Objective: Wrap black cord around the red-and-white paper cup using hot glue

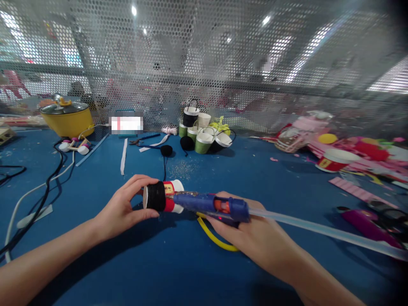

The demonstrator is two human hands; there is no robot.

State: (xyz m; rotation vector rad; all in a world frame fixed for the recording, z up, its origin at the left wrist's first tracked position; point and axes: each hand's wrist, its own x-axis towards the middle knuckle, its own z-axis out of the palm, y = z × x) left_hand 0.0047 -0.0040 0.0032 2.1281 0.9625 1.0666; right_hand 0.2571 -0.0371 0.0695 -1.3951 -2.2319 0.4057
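My left hand (129,206) grips a small paper cup (155,196) lying on its side, its base end wrapped in black yarn and its red and white rim end bare. In my right hand (242,229) is a blue hot glue gun (207,206), its nozzle at the cup's red side by the yarn's edge; whether it touches I cannot tell. A long clear glue stick (318,233) sticks out of the gun's back. From the cup a black strand runs back toward a small black yarn ball (166,150). A yellow cord (213,238) hangs below the gun.
Several yarn-wrapped cups (204,142) stand at the back beside a second black ball (186,143). Pliers (145,139) lie left of them. A yellow pot (66,119) and cables (54,174) are at left. Craft pieces and a red cup (334,161) crowd the right.
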